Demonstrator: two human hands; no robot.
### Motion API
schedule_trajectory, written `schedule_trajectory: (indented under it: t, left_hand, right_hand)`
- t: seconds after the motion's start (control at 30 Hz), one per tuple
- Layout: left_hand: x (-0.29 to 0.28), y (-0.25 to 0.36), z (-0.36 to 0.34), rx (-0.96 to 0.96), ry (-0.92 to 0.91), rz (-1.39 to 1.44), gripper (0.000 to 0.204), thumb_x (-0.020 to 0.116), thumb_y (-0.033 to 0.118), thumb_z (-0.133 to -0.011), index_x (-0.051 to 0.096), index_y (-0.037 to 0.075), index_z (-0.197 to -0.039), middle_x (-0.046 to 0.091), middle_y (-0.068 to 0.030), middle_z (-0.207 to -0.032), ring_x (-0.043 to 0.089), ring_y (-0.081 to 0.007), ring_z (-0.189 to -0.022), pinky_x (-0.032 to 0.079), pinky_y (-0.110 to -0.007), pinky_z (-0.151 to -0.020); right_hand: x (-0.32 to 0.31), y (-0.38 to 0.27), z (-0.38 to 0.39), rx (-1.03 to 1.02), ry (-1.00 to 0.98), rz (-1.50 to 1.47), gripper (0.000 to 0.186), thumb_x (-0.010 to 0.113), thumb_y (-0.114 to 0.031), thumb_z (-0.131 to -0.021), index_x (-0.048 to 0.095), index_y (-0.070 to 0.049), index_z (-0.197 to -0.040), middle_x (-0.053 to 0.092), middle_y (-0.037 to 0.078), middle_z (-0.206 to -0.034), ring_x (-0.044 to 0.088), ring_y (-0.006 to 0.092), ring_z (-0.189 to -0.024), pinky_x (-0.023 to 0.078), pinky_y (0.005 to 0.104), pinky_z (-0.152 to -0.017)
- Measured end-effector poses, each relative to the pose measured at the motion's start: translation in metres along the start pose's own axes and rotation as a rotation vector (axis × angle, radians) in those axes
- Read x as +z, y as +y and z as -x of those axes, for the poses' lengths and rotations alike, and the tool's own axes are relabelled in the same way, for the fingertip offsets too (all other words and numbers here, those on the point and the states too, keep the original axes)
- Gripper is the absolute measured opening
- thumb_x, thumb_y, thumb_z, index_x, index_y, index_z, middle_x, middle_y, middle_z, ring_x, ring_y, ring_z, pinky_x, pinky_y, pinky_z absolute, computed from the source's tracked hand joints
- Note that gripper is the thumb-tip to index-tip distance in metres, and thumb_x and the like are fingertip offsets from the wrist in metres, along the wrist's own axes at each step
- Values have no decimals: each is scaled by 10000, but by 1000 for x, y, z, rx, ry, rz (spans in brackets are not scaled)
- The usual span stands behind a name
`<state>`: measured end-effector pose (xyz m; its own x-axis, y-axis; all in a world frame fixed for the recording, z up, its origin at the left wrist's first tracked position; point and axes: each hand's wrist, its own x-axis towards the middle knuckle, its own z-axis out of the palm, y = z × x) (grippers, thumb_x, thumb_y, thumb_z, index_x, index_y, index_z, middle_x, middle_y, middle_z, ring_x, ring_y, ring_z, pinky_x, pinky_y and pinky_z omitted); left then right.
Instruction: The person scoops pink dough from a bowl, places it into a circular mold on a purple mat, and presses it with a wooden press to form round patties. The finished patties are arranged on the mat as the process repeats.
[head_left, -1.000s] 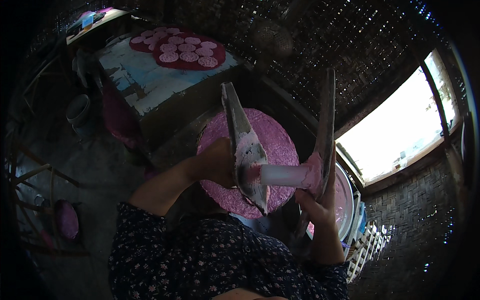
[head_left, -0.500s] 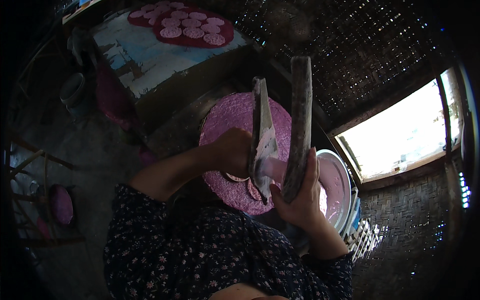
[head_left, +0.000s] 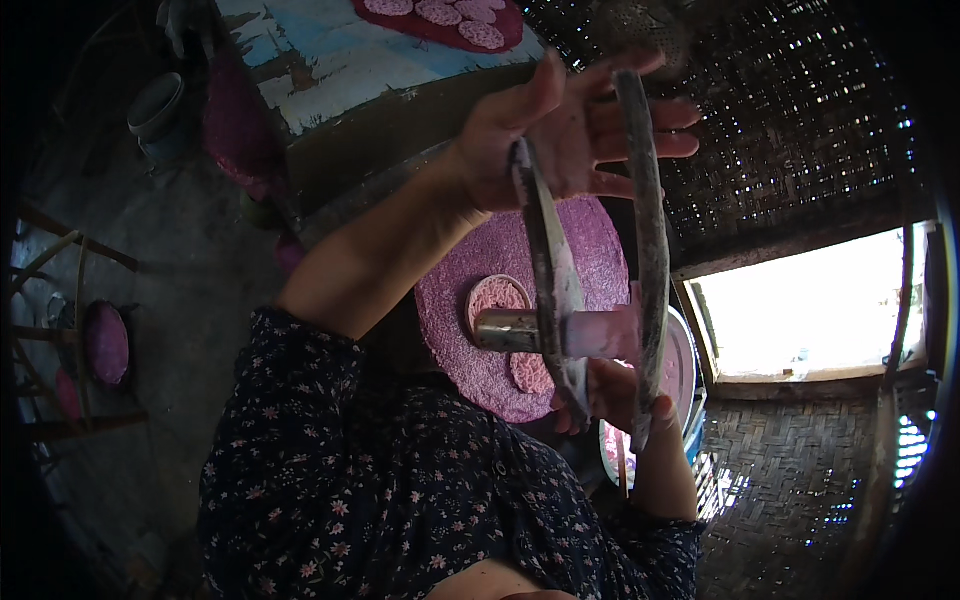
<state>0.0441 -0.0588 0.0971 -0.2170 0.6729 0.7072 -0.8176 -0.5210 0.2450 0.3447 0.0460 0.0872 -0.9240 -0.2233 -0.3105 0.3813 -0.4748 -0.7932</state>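
The right hand grips two long grey wooden bars, ideally holding them parallel, while the left hand spreads open

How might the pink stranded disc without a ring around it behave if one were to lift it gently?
The pink disc would probably be floppy and fragile, as it looks formed of fine, tangled strands. It may well feel light, since gaps seem to show between them. It seems unlikely to roll, lying flat on the round pink surface.
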Motion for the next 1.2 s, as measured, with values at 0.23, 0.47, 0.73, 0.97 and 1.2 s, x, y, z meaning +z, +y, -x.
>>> schedule_trajectory:
  t: [0.23,0.47,0.73,0.97,1.2]
  left_hand:
    - [-66,-26,16,-14,321,159,771,389,647,-854,312,77,-1367,555,-91,-1058,535,-266,-1061,431,-438,-932]
    - [-77,-38,37,7,318,100,713,366,607,-884,311,81,-1363,579,-46,-982,556,-215,-990,464,-382,-859]
    - [-74,-30,33,31,341,91,711,356,605,-888,311,72,-1356,575,-20,-898,548,-182,-875,449,-377,-831]
    - [-53,-20,32,-94,218,115,765,388,612,-866,303,27,-1352,589,-120,-1071,541,-266,-1104,395,-398,-977]
    - [0,-30,57,-309,-8,-1112,709,774,346,-659,489,-2,-1207,580,-173,-1152,579,-297,-1070,358,-407,-1022]
  right_hand:
    - [-19,-16,-2,66,352,95,869,628,-565,-741,374,-5,-1356,540,176,-1143,569,272,-948,434,351,-805]
    - [-18,-13,4,136,380,160,762,664,-514,-719,462,10,-1233,561,124,-1090,576,226,-907,439,332,-756]
    - [0,-12,-4,43,515,291,763,649,-480,-739,431,91,-1195,594,166,-941,604,227,-781,468,300,-663]
    - [21,-13,13,-24,354,150,773,656,-457,-738,411,110,-1203,575,222,-945,618,263,-775,494,331,-650]
    - [24,-19,-16,-333,554,364,912,681,-565,-702,391,85,-1272,519,157,-1152,581,226,-940,464,354,-783]
